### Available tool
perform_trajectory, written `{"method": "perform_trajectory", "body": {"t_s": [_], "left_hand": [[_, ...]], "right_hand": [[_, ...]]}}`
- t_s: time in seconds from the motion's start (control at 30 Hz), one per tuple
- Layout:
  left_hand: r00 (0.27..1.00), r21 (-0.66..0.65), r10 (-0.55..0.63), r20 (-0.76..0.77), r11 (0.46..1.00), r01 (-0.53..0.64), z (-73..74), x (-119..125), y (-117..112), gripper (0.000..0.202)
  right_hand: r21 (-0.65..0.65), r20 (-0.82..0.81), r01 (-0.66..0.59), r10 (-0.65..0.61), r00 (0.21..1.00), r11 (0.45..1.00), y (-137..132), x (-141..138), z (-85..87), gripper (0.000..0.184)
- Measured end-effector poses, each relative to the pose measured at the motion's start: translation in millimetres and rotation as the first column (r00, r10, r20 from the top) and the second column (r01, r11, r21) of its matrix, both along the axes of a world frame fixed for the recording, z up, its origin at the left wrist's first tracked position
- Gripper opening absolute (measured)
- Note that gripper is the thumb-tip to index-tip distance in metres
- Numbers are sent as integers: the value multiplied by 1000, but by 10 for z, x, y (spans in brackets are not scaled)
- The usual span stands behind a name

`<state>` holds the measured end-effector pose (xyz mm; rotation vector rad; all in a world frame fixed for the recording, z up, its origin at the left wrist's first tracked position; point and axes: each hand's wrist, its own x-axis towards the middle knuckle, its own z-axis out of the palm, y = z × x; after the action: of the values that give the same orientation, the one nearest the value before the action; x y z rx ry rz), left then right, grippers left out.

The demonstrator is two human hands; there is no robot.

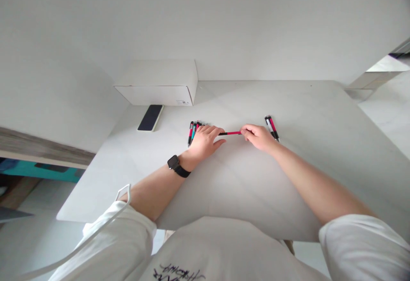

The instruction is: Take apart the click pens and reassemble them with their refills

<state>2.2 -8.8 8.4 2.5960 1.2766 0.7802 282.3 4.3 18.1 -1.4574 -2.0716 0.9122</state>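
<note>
A red and black pen (231,133) lies level between my two hands. My right hand (257,136) pinches its red end between thumb and fingers. The pen's black end reaches the fingertips of my left hand (206,141), whose thumb stands apart from the fingers. Under and beside my left hand is a group of several pens (191,132), red, teal and black, partly hidden by the hand. Just beyond my right hand, two pens (272,127), one white and black and one red and black, lie side by side.
A white box (156,95) stands against the wall at the back left of the white table (230,187). In front of the box lies a phone (150,118). A white cable (92,240) runs along my left sleeve.
</note>
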Motion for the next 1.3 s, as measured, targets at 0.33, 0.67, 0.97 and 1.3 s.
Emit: {"method": "perform_trajectory", "body": {"t_s": [0.33, 0.67, 0.97, 1.3], "left_hand": [[1000, -21, 16, 1, 1000, -16, -56, -6, 79, 23], [1000, -19, 23, 5, 1000, -22, -48, 21, 52, 22], [1000, -9, -14, -14, 1000, 14, -42, 23, 20, 25], [1000, 27, -14, -23, 1000, 14, -73, 17, 33, 25]], "right_hand": [[-4, 52, -59, 59, 997, 998, -12, -38, -64, 47], [173, 46, -80, 74, 996, 982, -9, -70, -61, 36], [231, 95, -153, 135, 986, 961, -33, -82, -75, 21], [255, 84, -167, 151, 985, 952, 20, -73, -183, 16]]}}
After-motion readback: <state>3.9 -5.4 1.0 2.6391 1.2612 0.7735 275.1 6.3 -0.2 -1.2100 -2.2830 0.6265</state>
